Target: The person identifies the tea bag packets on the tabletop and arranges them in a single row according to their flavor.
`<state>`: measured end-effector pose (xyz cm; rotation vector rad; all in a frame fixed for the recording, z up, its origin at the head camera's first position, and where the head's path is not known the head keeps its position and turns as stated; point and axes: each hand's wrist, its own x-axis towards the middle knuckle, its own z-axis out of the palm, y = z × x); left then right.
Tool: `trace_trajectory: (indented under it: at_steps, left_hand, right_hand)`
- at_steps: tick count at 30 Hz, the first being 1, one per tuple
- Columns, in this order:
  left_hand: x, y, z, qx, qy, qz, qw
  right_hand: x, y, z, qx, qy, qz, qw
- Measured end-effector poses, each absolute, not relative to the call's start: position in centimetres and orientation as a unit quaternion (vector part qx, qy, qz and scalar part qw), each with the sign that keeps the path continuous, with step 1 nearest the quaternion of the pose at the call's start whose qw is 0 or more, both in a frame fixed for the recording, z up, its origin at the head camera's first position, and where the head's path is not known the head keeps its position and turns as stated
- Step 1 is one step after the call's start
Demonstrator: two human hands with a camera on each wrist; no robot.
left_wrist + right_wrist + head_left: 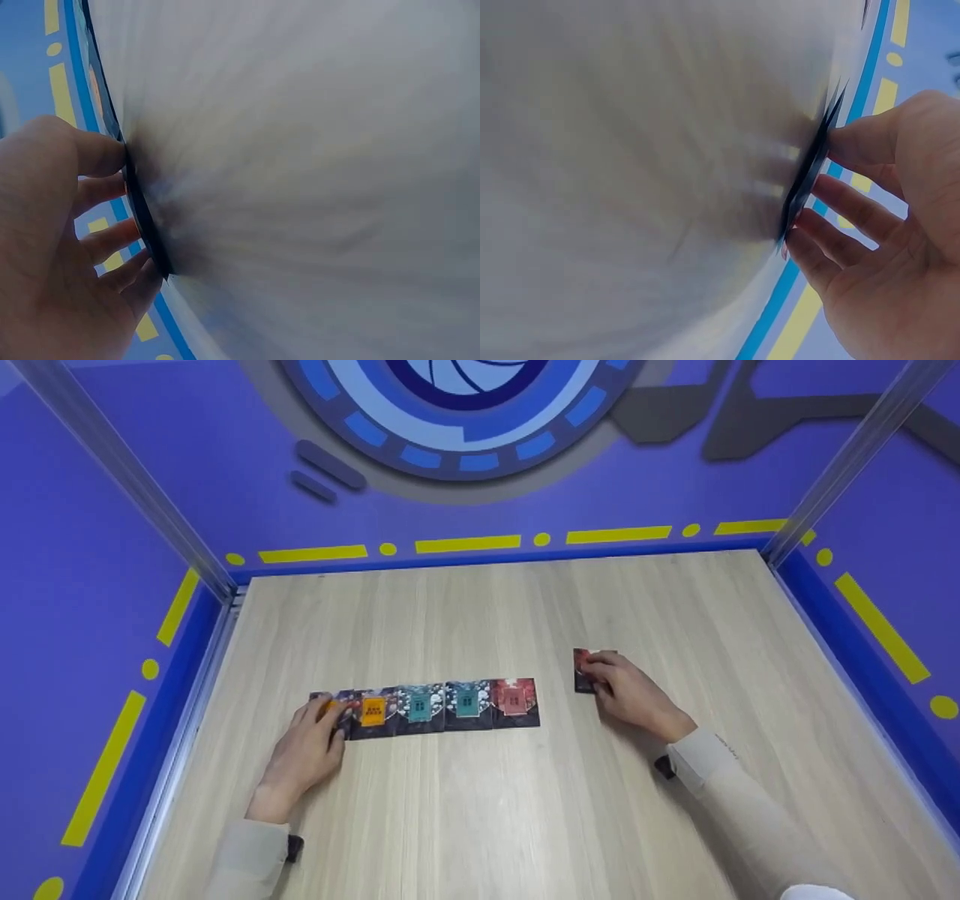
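A row of several illustrated cards lies side by side on the wooden table, among them an orange card (373, 711), two teal cards (420, 707) and a red card (514, 702) at the right end. My left hand (304, 750) rests its fingertips on the leftmost card (343, 721), partly hiding it. To the right of the row, my right hand (637, 697) grips a small stack of dark and red cards (581, 671) between thumb and fingers. In the right wrist view the stack (810, 176) appears edge-on, its thin layers slightly fanned.
The pale wooden table (480, 810) is enclosed by blue-purple panels with yellow dashes, at the back (465, 521) and on both sides. Metal posts (847, 457) stand at the far corners. Bare wood separates the red card from the right-hand stack.
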<state>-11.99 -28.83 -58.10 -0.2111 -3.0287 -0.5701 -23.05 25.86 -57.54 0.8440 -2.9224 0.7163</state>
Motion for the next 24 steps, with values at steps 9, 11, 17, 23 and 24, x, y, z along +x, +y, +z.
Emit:
trace_trajectory:
  at_steps: [9,11,17,23,24]
  left_hand:
    - [-11.8,-28.7,-58.2,-0.067,-0.982,-0.173,0.027]
    - [-11.8,-28.7,-58.1,-0.066,-0.982,-0.175,0.026]
    - [-11.8,-28.7,-58.0,-0.056,-0.98,-0.191,0.017]
    - [-11.9,-28.7,-58.1,-0.053,-0.978,-0.2,0.017]
    - [-11.9,-28.7,-58.1,-0.055,-0.978,-0.2,0.018]
  right_hand:
    - [-22.0,24.8,-57.6,0.291,-0.931,0.221,0.012]
    - [-21.7,24.6,-57.4,0.292,-0.93,0.223,0.008]
    - [-21.1,23.8,-57.4,0.298,-0.929,0.219,0.0]
    - [-20.6,22.9,-57.4,0.305,-0.928,0.213,-0.006]
    - [-20.5,22.7,-57.4,0.306,-0.928,0.212,-0.006]
